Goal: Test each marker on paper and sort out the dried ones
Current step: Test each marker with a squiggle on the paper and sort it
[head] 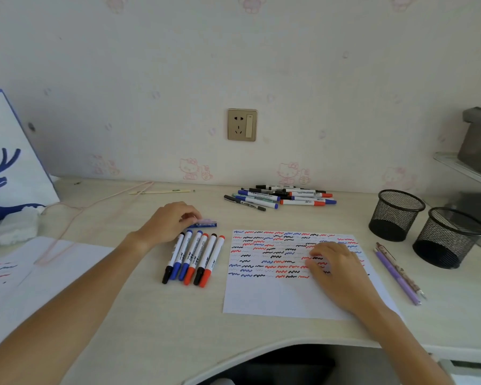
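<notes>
Two piles going on here, far as I can tell. Over at the left edge a white bag (10, 151) with a blue deer is leaning on the wall, with a scribbled sheet (9, 273) lying flat in front of it. Next, the left hand (168, 222) is curling its fingers around a blue marker (203, 224), laying it crosswise just above a row (193, 258) of six capped plastic markers sitting side by side, probably the sorted bunch. A loose heap (281, 198) is waiting back by the wall, likely untested. Then the paper (272, 295), its top half packed with red, blue and black squiggles; the right hand (335, 269) is resting on it, fingers loosely bent, pinning it still I guess. Two pencils (399, 275) and two black mesh cups (425, 227) are sitting at the right.
</notes>
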